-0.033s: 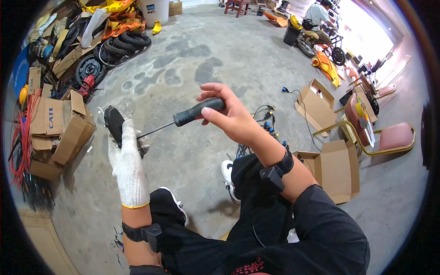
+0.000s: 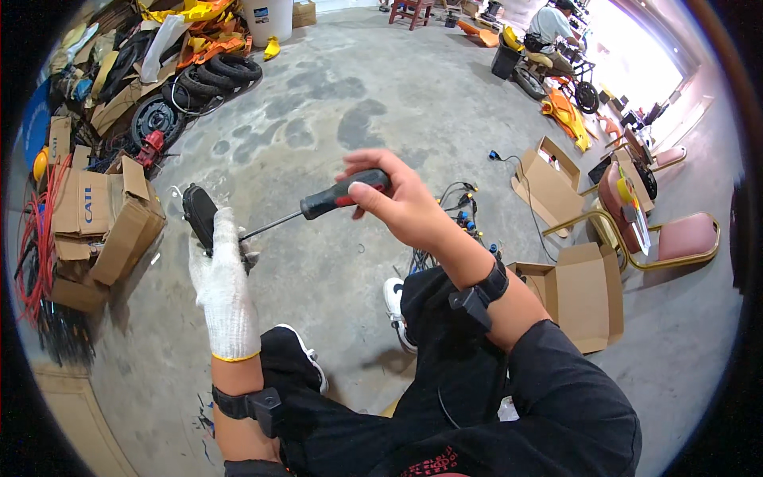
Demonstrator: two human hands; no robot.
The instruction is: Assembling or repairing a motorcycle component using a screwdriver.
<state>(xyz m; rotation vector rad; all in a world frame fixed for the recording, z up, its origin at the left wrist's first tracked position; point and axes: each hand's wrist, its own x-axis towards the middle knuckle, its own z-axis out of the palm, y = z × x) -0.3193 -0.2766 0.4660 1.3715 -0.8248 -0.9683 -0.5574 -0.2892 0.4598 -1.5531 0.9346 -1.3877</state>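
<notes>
My left hand (image 2: 226,290), in a white knit glove, is closed around a dark, rounded, oblong part (image 2: 201,215) held upright; its exact kind I cannot make out. A screwdriver (image 2: 324,202) with a black and red handle slants down to the left, and its metal shaft reaches the side of that part. The tip is hidden near the gloved fingers. Bare, my right hand (image 2: 407,208) grips the handle's end, thumb along the near side and fingers curled over the far side.
Cardboard boxes (image 2: 111,230), red cables (image 2: 36,238) and tyres (image 2: 214,79) crowd the left. Bundled connector cables (image 2: 465,211) lie on the concrete floor beyond my knee. To the right are opened cartons (image 2: 588,294) and a pink chair (image 2: 687,237). Another person (image 2: 550,28) sits far right.
My right fingers have curled closer about the screwdriver handle, which has turned so that more red shows. My left hand and the dark part have hardly moved.
</notes>
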